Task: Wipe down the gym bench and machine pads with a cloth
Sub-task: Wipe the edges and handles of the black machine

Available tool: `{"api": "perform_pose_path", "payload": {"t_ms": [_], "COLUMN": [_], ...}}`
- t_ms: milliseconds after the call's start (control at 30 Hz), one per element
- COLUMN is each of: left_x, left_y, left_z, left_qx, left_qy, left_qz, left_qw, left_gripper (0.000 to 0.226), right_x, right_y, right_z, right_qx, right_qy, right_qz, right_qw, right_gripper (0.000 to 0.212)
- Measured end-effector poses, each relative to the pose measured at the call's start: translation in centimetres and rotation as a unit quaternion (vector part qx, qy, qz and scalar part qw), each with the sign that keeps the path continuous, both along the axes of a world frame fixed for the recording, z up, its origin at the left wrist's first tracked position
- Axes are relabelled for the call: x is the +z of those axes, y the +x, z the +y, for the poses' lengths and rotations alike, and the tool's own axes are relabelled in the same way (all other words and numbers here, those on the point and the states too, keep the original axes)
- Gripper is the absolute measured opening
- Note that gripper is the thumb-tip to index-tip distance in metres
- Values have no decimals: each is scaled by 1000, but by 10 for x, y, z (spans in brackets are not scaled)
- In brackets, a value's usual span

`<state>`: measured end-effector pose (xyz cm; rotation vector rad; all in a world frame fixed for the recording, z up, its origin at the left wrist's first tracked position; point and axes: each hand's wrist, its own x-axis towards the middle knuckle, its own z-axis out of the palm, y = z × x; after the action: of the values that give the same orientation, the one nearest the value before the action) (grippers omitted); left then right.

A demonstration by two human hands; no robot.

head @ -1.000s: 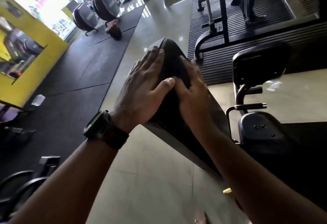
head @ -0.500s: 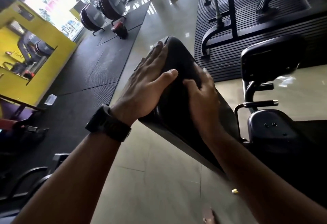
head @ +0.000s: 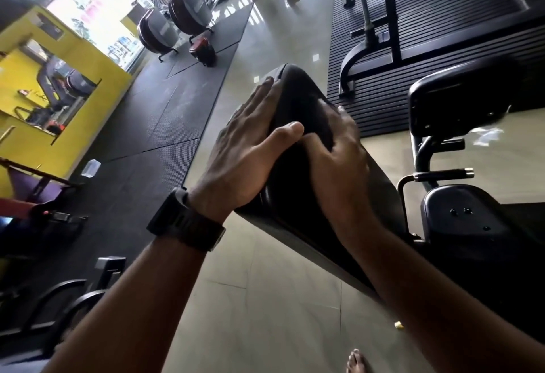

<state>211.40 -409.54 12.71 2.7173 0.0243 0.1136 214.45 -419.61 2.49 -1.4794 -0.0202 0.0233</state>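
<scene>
left hand flat, steadying pad; right hand curled on top (cloth underneath? can't tell). Risk: bare palms smear it.

Black padded bench — long, tilted; dark cloth bunched atop.

Smooth black vinyl-like bench pad, glossy tiled floor, matt textured rubber mat

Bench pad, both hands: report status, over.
Left hand flat against the bench pad, fingers straight. Right hand on top, fingers bent over something dark; cloth not clear. Nothing blocking the pad.
</scene>
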Motion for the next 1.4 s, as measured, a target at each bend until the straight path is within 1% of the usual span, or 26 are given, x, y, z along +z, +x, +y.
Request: {"api": "perform_pose_path", "payload": {"t_ms": [100, 133, 167, 233, 300, 333, 367, 400, 467, 533, 600, 667, 733, 800, 833, 867, 933, 1000, 1033, 1067, 1100, 1167, 1267, 1333, 1400], "left_x": [0, -1, -1, -1, 0, 0, 0, 0, 0, 0, 0, 0, 0, -1, -1, -1, 0, -1, -1, -1, -1, 0, 0, -1, -3], "left_y": [5, 5, 5, 4, 3, 2, 3, 3, 4, 5, 4, 3, 3, 3, 3, 3, 4, 5, 5, 4, 3, 2, 3, 5, 6], "left_z": [0, 0, 0, -1, -2, -2, -1, 0, 0, 0, 0, -1, -2, -2, -2, -2, -1, 0, 0, 0, 0, -2, 0, 1, 3], "left_qx": [2, 3, 5, 7, 9, 10, 12, 15, 24, 26, 23, 23, 24, 26, 28, 28, 24, 16, 17, 22, 25, 29, 23, 19, 13], "left_qy": [-26, -25, -19, -18, -24, -22, -18, -13, -8, -7, -3, 1, 6, 10, 9, 8, 7, 12, 15, 15, 13, 7, 4, 3, -9], "left_qz": [-12, -16, -15, -11, -6, -4, -1, 1, 5, 5, 6, 7, 9, 10, 8, 5, 2, 1, 2, 3, 4, 3, 0, -4, -8], "left_qw": [1000, 1000, 1000, 1000, 1000, 1000, 1000, 1000, 1000, 1000, 1000, 1000, 1000, 1000, 1000, 1000, 1000, 1000, 1000, 1000, 1000, 1000, 1000, 1000, 1000], "left_gripper": [81, 79, 79, 79, 81, 83, 84, 85, 86, 85, 84, 85, 86, 87, 87, 87, 85, 85, 85, 86, 86, 86, 86, 84, 83], "right_x": [20, 23, 24, 20, 13, 10, 7, 6, 10, 16, 19, 14, 7, 2, 1, 4, 15, 27, 29, 29, 26, 17, 7, 11, 18], "right_y": [6, 19, 33, 58, 64, 58, 50, 39, 23, 32, 59, 87, 96, 81, 68, 54, 41, 57, 70, 83, 95, 105, 81, 48, 23], "right_z": [0, 2, 3, 4, 3, 3, 4, 5, 6, 4, 4, 4, 3, 2, 3, 2, 1, 3, 5, 6, 7, 7, 2, 0, 1], "right_qx": [20, 26, 29, 26, 8, 1, -3, -4, -1, 9, 25, 43, 38, 23, 16, 12, 16, 31, 34, 37, 39, 39, 23, 8, -4], "right_qy": [9, -5, -25, -50, -33, -27, -19, -6, 20, 6, -33, -44, -20, -25, -27, -19, 1, -28, -49, -63, -67, -49, -45, -26, 9], "right_qz": [-113, -143, -153, -110, -15, 21, 37, 30, -25, -94, -120, -93, -22, 26, 27, 9, -72, -150, -167, -161, -137, -57, 17, 9, -64], "right_qw": [993, 989, 987, 992, 999, 999, 999, 1000, 999, 996, 992, 994, 999, 999, 999, 1000, 997, 988, 984, 984, 988, 996, 999, 1000, 998], "right_gripper": [66, 66, 65, 67, 69, 70, 70, 70, 69, 65, 59, 55, 56, 60, 60, 61, 62, 58, 55, 52, 50, 48, 54, 62, 62]}}
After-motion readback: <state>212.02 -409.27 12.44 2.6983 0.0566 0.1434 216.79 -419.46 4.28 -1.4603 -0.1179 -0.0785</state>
